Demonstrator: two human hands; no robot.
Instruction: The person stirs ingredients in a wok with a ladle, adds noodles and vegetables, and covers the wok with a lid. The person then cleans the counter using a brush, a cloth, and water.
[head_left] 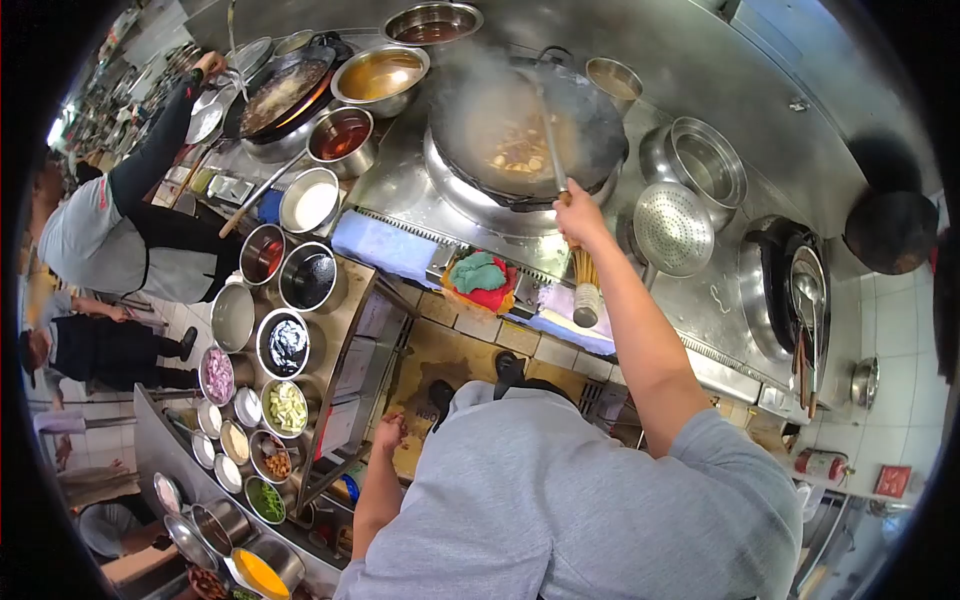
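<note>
My right hand (pixel 580 214) is wrapped round the handle of a long ladle (pixel 551 140), which reaches across a large black wok (pixel 600 165). Steam blurs the ladle's far end. Pale sliced pieces of food (pixel 518 157) lie in the wok, in cloudy steam. Down beside my body hangs my left hand (pixel 390 431), its fingers curled in with nothing visible in them. Just below my right hand is a bamboo brush (pixel 586 285) at the stove's front edge. A perforated strainer (pixel 674 230) rests to the right, over metal pots (pixel 708 165).
Left of me, a stand holds several bowls of sauces and chopped ingredients (pixel 288 408). Green and red cloths (pixel 480 278) lie at the stove edge. A co-worker (pixel 90 225) reaches over another wok (pixel 285 92). More woks and ladles (pixel 806 290) stand at the right.
</note>
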